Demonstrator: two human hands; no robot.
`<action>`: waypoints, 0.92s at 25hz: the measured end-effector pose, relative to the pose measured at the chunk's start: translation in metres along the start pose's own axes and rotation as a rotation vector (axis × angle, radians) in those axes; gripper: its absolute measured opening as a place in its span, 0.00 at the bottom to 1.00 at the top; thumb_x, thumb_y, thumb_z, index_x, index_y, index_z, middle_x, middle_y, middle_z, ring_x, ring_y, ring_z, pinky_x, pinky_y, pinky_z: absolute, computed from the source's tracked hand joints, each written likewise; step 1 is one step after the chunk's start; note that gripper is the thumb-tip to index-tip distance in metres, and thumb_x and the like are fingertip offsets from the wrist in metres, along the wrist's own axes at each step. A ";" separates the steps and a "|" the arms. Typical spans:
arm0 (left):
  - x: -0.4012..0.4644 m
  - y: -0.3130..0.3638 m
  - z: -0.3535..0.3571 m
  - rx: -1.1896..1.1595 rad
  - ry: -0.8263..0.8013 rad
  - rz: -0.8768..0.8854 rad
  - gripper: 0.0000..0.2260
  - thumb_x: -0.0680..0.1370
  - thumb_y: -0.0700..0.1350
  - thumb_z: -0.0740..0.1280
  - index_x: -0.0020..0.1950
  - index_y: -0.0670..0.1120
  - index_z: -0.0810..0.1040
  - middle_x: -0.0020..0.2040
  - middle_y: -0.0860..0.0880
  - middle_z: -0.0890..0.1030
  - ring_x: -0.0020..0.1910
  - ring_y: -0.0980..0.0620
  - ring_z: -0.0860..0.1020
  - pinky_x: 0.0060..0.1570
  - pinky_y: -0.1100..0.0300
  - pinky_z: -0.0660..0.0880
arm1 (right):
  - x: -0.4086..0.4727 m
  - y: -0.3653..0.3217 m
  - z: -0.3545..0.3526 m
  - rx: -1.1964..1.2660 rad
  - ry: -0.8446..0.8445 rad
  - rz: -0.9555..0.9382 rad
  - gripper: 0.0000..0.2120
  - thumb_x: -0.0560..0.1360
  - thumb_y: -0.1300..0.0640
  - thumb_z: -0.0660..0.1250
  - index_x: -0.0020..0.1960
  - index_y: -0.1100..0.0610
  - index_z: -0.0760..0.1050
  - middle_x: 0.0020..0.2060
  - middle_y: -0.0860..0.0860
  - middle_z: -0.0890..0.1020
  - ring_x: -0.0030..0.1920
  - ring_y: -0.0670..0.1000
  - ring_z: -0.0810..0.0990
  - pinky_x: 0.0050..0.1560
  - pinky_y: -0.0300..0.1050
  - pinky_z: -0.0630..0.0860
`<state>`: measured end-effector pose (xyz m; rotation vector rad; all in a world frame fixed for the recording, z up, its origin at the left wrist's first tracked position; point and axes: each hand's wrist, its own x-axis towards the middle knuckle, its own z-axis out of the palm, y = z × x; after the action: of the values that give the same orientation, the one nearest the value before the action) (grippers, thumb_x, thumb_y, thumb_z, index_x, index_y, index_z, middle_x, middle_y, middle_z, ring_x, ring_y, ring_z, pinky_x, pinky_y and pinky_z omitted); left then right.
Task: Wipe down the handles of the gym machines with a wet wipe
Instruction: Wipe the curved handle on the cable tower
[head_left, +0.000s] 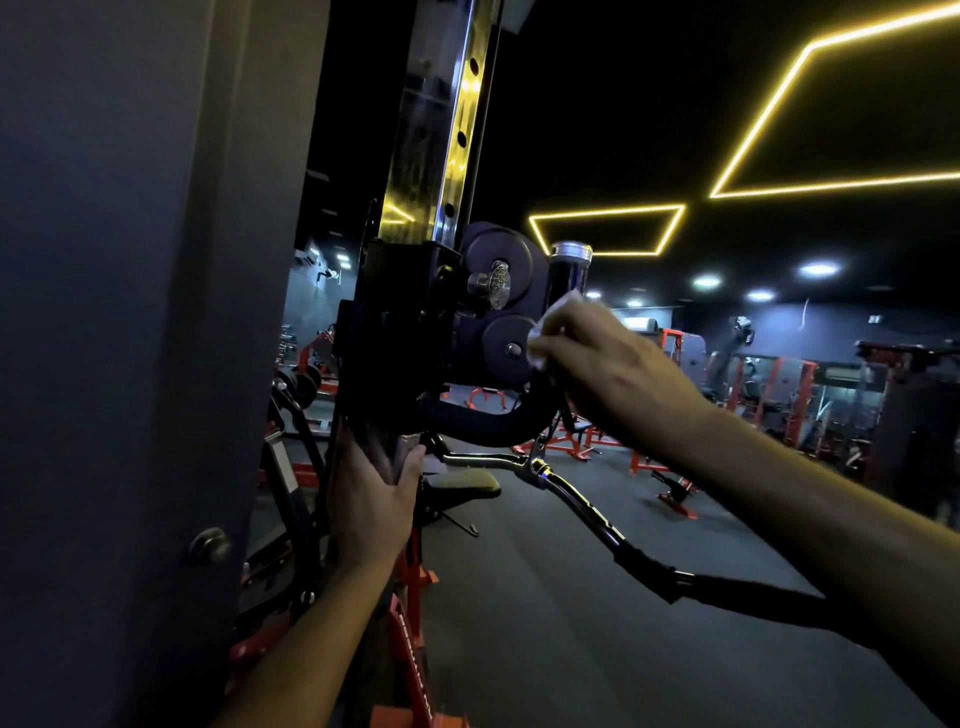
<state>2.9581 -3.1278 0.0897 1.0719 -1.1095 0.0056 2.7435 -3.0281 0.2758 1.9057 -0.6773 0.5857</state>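
A black curved handle (488, 426) hangs under the pulley carriage (493, 306) of a cable machine; its upright end has a chrome cap (570, 253). My right hand (602, 364) grips a white wet wipe (545, 332) and wraps it round the handle's upright part, below the cap. My left hand (371, 499) rests flat with straight fingers against the shiny chrome column (441, 130), just below the carriage. A chrome and black curl bar (597, 514) hangs lower, running to the right under my right forearm.
A dark grey wall or door with a round knob (210, 543) fills the left. Red-framed gym machines (769, 395) and a padded seat (462, 486) stand on the dark floor behind. Yellow light strips (608, 210) line the black ceiling.
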 end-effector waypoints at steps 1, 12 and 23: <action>0.001 -0.002 0.000 0.018 -0.011 0.011 0.43 0.76 0.62 0.69 0.83 0.50 0.52 0.75 0.42 0.70 0.73 0.43 0.70 0.66 0.51 0.71 | -0.009 -0.009 0.004 -0.009 -0.031 -0.076 0.12 0.78 0.61 0.66 0.59 0.63 0.78 0.54 0.59 0.76 0.51 0.55 0.74 0.45 0.50 0.80; -0.001 0.001 -0.003 0.103 -0.046 0.043 0.41 0.79 0.58 0.69 0.84 0.53 0.48 0.75 0.38 0.70 0.73 0.39 0.70 0.67 0.49 0.69 | -0.013 -0.023 0.009 -0.082 -0.071 -0.238 0.16 0.81 0.57 0.57 0.54 0.60 0.83 0.49 0.56 0.84 0.53 0.57 0.82 0.73 0.52 0.63; -0.002 0.005 -0.005 0.116 -0.022 0.048 0.39 0.80 0.58 0.68 0.84 0.51 0.50 0.72 0.40 0.74 0.69 0.43 0.73 0.60 0.61 0.63 | -0.006 -0.022 -0.004 -0.089 -0.247 -0.472 0.19 0.81 0.56 0.54 0.56 0.57 0.84 0.57 0.54 0.84 0.58 0.55 0.83 0.71 0.49 0.69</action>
<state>2.9583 -3.1213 0.0915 1.1506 -1.1660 0.0967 2.7542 -3.0157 0.2594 1.9802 -0.3748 0.0224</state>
